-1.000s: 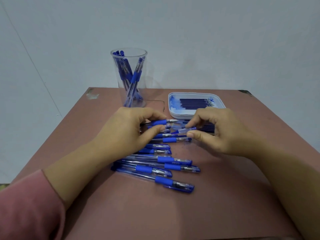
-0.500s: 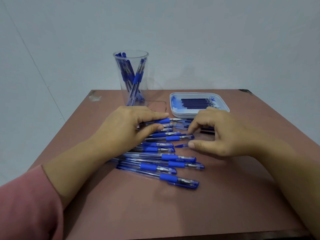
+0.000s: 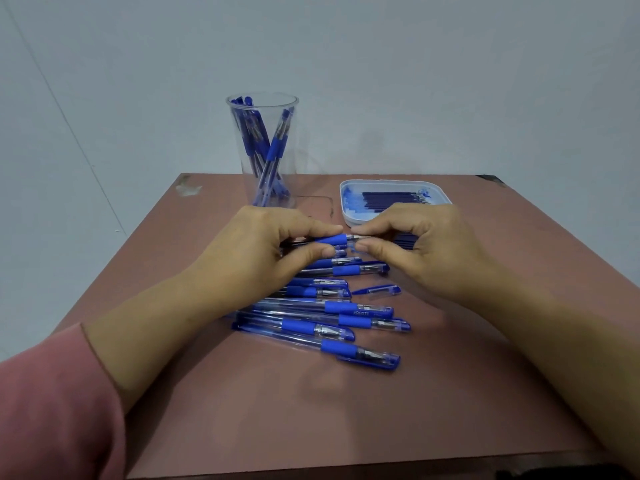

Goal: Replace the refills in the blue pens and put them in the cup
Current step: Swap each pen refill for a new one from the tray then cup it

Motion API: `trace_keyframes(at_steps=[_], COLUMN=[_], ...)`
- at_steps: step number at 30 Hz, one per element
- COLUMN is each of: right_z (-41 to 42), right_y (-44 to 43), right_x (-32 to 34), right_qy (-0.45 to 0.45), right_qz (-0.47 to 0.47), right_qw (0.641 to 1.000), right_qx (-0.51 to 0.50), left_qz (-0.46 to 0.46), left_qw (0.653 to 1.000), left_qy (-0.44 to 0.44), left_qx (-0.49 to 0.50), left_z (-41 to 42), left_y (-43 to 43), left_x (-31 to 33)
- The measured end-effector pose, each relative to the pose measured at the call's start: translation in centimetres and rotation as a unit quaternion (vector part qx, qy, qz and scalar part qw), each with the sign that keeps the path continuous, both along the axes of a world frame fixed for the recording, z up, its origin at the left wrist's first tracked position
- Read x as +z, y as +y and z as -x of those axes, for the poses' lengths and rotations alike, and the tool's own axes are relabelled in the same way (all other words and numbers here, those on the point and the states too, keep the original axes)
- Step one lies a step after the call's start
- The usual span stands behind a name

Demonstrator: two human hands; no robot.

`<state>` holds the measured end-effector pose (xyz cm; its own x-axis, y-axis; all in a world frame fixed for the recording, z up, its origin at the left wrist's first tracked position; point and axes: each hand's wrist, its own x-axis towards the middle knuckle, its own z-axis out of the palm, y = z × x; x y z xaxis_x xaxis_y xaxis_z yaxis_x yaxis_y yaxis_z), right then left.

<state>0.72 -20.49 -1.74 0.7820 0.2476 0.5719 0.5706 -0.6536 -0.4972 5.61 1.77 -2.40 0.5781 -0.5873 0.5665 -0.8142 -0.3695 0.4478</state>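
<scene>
Pen (image 3: 334, 240) lay crosswise between our hands, raised just above the others and in front of the tray. Our left hand (image 3: 263, 251) gripped it at the blue rubber sleeve, thumb below and forefinger on top. Our right hand (image 3: 426, 247) pinched the metal tip (image 3: 355, 238) between thumb and forefinger, its other fingers curled loosely behind.

We judged the pen light and stiff. Its clear barrel looked slick, so the rubber sleeve was the sound place to hold it. The tip was small and smooth and would likely slip unless pinched firmly while being unscrewed. The refill inside would be thin and could bend if pulled crooked.

A loose cap (image 3: 377, 290) lay on the table (image 3: 346, 410) just beside the row of pens (image 3: 329, 327), which waited capped and roughly side by side. One of them bore white print on its blue sleeve (image 3: 360, 312) that began "KREAT"; we could not read the rest.

Behind our right hand sat the white tray (image 3: 391, 182) of dark refills (image 3: 391, 199), with a few loose refills (image 3: 405, 241) in front of it. The clear cup (image 3: 277, 97) stood at the back left, several pens upright in it.
</scene>
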Motion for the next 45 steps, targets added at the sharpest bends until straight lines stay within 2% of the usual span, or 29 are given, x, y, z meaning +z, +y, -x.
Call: trace_keyframes(at_steps=[5,13,21,25,30,34,45], right_z=[0.2,0.01,0.02,0.12,-0.14,-0.07,-0.25], right_y=[-0.09,0.02,0.04,-0.13,0.0,-0.04,-0.09], right_x=[0.2,0.27,0.23,0.21,0.01,0.2,-0.07], right_qy=[0.04,-0.024,-0.017,0.022,-0.003,0.021,0.033], right_qz=[-0.021,0.036,0.032,-0.008,0.012,-0.017,0.0], right_qw=[0.999,0.999,0.999,1.0,1.0,1.0,0.999], right_qx=[0.014,0.007,0.008,0.013,0.006,0.01,-0.002], left_qz=[-0.015,-0.025,-0.027,-0.029,-0.037,-0.041,-0.034], left_qw=[1.0,0.999,0.999,0.999,0.999,0.999,0.999], left_qy=[-0.012,-0.022,-0.017,-0.019,-0.016,-0.015,-0.021], left_qx=[0.006,0.009,0.013,0.012,0.018,0.017,0.017], left_z=[-0.33,-0.56,-0.45,-0.42,-0.48,-0.49,-0.33], left_y=[0.16,0.23,0.15,0.17,0.22,0.23,0.14], left_x=[-0.14,-0.24,-0.28,-0.11,-0.21,-0.2,-0.14])
